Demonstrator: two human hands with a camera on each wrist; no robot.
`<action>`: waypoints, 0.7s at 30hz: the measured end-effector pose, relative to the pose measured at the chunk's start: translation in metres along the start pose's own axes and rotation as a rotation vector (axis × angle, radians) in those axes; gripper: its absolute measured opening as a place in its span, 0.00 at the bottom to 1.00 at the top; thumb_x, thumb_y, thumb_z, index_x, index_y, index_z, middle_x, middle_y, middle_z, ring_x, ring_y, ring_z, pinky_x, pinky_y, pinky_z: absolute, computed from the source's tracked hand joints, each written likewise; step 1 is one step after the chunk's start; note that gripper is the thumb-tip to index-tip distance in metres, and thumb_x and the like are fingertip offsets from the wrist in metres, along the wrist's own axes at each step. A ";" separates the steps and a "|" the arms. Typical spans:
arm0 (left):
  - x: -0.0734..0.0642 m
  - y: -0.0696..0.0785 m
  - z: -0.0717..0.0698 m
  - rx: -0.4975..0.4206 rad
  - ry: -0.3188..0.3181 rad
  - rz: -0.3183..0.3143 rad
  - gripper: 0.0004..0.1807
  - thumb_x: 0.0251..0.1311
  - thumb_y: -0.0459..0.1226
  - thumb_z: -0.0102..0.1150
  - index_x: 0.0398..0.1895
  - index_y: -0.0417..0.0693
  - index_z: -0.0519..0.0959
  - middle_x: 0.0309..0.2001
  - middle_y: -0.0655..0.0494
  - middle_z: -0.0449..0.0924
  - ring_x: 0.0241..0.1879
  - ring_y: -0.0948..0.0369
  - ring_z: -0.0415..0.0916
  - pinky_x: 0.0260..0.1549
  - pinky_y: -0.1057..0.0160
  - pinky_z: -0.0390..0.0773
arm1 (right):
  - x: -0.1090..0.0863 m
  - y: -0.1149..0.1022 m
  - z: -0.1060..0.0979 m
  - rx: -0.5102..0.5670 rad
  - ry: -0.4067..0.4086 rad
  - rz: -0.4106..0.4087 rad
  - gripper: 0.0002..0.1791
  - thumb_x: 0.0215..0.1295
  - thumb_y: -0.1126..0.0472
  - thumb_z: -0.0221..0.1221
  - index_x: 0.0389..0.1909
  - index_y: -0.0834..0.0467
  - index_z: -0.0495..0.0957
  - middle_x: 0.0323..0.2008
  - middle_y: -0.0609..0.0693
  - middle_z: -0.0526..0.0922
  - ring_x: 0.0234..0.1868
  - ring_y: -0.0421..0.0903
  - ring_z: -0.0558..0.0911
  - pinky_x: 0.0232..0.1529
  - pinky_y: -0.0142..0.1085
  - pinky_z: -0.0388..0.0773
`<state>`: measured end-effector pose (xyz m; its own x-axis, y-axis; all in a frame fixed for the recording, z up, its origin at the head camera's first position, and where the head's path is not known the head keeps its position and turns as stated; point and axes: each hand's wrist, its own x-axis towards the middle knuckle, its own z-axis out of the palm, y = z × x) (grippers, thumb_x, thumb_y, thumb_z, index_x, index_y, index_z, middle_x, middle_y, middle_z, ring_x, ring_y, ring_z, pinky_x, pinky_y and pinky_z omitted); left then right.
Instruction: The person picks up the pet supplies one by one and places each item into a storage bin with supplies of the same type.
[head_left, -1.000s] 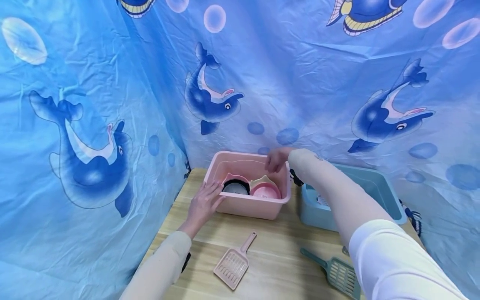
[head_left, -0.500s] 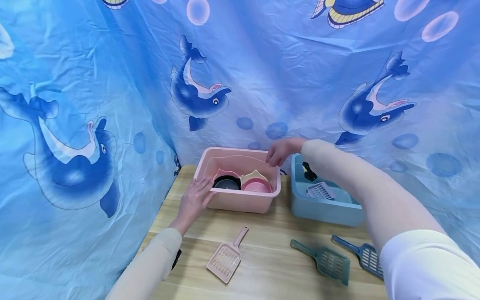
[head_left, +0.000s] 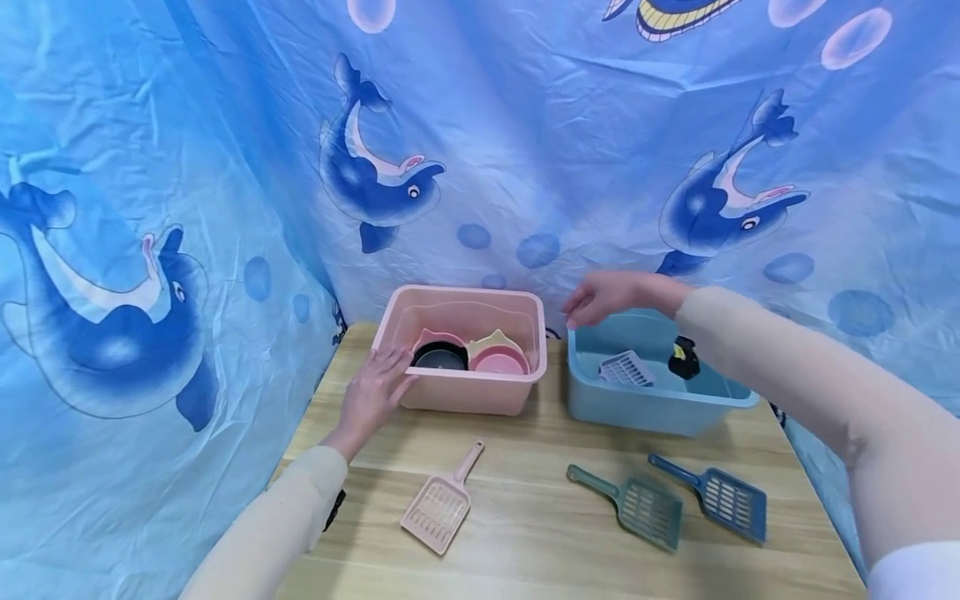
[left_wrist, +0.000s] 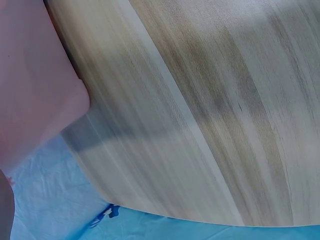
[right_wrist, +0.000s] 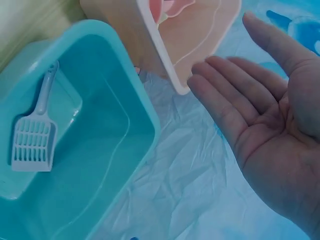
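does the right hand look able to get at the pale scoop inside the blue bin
Likely yes: the right hand is empty and close to the blue bin, whose open top leaves the pale scoop uncovered.

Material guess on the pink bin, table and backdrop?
Pink bin: likely molded plastic, satin; smooth walls, rounded corners. Table: wood-look, perhaps laminate; grain streaks, soft sheen. Backdrop: thin fabric or plastic sheet, slightly shiny; creases, folds.
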<state>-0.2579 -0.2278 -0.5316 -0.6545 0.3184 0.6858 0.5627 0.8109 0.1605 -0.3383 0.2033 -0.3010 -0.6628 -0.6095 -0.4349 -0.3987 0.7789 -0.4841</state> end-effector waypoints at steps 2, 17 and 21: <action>0.001 -0.001 -0.001 0.006 -0.014 0.002 0.29 0.56 0.37 0.81 0.61 0.39 0.84 0.63 0.40 0.82 0.64 0.39 0.81 0.70 0.35 0.73 | -0.013 0.005 0.006 -0.047 0.063 -0.053 0.30 0.78 0.55 0.64 0.71 0.70 0.74 0.65 0.66 0.82 0.64 0.60 0.84 0.64 0.52 0.84; 0.002 0.003 -0.006 0.012 -0.078 -0.022 0.29 0.60 0.40 0.78 0.63 0.40 0.84 0.63 0.40 0.82 0.63 0.40 0.82 0.71 0.35 0.72 | -0.102 0.060 0.086 -0.235 0.483 0.012 0.36 0.78 0.48 0.64 0.76 0.66 0.70 0.39 0.61 0.89 0.21 0.42 0.81 0.51 0.57 0.85; 0.005 0.003 -0.007 0.013 -0.081 -0.014 0.28 0.60 0.39 0.79 0.63 0.40 0.84 0.63 0.39 0.82 0.63 0.39 0.82 0.71 0.35 0.72 | -0.120 0.079 0.109 -0.248 0.587 0.076 0.38 0.78 0.47 0.63 0.78 0.65 0.67 0.49 0.65 0.89 0.37 0.58 0.89 0.56 0.62 0.84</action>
<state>-0.2556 -0.2270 -0.5230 -0.7017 0.3451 0.6233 0.5469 0.8216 0.1608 -0.2211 0.3220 -0.3698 -0.9035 -0.4241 0.0615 -0.4254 0.8704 -0.2476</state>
